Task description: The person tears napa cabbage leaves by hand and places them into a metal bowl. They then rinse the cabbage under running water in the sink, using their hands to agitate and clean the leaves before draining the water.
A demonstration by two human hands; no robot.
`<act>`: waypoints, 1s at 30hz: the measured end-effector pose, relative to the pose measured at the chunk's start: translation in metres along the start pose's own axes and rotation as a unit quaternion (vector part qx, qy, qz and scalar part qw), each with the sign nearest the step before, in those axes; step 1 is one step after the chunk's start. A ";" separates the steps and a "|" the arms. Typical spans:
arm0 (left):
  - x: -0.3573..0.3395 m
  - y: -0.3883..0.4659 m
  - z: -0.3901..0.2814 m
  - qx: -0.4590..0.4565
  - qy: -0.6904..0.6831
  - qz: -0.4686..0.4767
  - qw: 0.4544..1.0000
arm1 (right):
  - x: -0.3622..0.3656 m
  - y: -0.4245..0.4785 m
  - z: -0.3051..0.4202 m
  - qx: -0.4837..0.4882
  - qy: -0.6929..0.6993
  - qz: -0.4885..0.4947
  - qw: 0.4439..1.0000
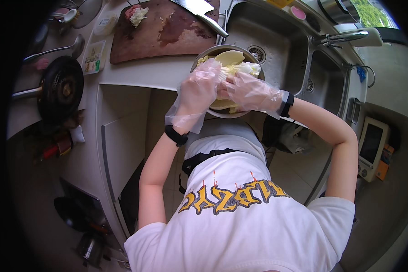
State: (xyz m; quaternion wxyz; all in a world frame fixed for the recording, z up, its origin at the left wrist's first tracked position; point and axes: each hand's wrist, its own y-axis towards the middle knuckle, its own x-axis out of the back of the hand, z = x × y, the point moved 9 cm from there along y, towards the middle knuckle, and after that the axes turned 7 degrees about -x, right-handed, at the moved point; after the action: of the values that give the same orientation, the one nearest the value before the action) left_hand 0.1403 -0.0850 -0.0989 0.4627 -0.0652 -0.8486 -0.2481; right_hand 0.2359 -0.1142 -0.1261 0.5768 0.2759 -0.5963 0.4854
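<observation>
Both of my hands wear clear plastic gloves and are over a round metal bowl [200, 54] at the counter's edge by the sink. Pale yellow napa cabbage leaves [230, 57] lie in the bowl. My left hand [204, 80] is closed around part of a cabbage leaf at the bowl's left side. My right hand [250, 89] grips the white, frilly piece of cabbage [250, 68] from the right, close against the left hand. The fingertips of both hands are partly hidden among the leaves.
Behind the bowl is a wet wooden cutting board [146, 40] with a cleaver [199, 10] and chopped cabbage and meat [136, 15]. A double steel sink [275, 30] with a faucet [343, 36] lies right. Plastic containers [94, 57], a ladle [76, 47] and a black pan [61, 88] are left.
</observation>
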 end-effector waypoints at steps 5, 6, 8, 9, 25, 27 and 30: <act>0.026 -0.013 0.016 0.061 -0.069 -0.037 0.995 | -0.016 0.003 -0.015 -0.090 -0.013 -0.047 0.995; 0.030 -0.016 0.017 0.068 -0.074 -0.040 0.994 | -0.015 0.003 -0.018 -0.111 -0.060 -0.092 0.988; 0.036 -0.021 0.019 0.080 -0.086 -0.046 0.992 | -0.033 0.001 -0.032 -0.195 -0.092 -0.054 0.975; 0.036 -0.025 0.021 0.091 -0.091 -0.042 0.991 | -0.034 0.003 -0.033 -0.197 -0.100 -0.066 0.973; 0.027 -0.036 0.004 0.045 -0.047 0.017 0.998 | -0.017 -0.010 -0.038 -0.143 0.148 -0.032 0.978; 0.023 -0.036 0.000 0.025 -0.028 0.029 0.999 | -0.005 -0.016 -0.034 -0.118 0.141 -0.049 0.982; 0.017 -0.040 -0.006 0.002 -0.005 0.040 0.999 | 0.035 -0.019 -0.033 -0.085 0.139 -0.107 0.981</act>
State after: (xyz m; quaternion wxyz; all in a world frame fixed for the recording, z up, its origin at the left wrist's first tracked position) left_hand 0.1218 -0.1243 -0.0965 0.4679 -0.0997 -0.8481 -0.2276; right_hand 0.2599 -0.0836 -0.0919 0.7240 0.2184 -0.5162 0.4020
